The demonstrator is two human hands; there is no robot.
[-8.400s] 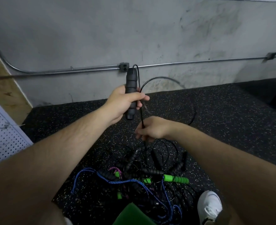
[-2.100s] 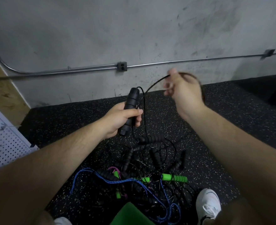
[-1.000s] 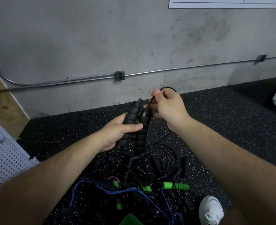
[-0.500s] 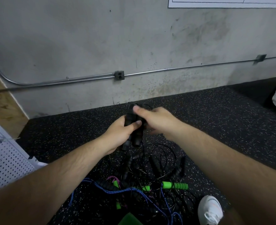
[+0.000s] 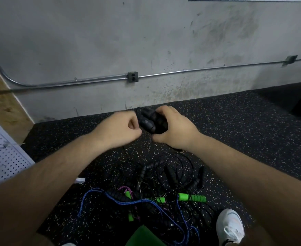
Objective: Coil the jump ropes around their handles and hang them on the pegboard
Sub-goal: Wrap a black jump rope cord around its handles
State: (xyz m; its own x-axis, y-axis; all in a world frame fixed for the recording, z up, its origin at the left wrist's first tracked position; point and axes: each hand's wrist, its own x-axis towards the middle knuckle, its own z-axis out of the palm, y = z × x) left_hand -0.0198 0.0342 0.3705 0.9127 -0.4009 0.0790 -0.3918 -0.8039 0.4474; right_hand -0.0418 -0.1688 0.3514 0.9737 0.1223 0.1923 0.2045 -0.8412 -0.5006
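My right hand (image 5: 174,128) grips the two black handles (image 5: 148,121) of one jump rope, held side by side just above the floor near the wall. My left hand (image 5: 119,128) is curled into a fist right beside the handles, thumb against forefinger, and appears to pinch that rope's thin black cord, which is barely visible. A thin strand (image 5: 150,147) trails down from the handles toward the pile. The pile of tangled jump ropes (image 5: 155,183) lies on the floor in front of me, with black handles, green handles (image 5: 192,198) and a blue rope (image 5: 110,198).
A white pegboard (image 5: 0,157) leans at the left edge, beside a wooden panel (image 5: 2,107). A concrete wall with a metal conduit and outlet box (image 5: 133,76) stands ahead. My white shoe (image 5: 229,226) rests on the speckled black rubber floor (image 5: 243,130) at lower right.
My right hand pulled the rope in and brought the second handle next to the first. It has now taken both handles, and my left hand has let go and closed beside them.
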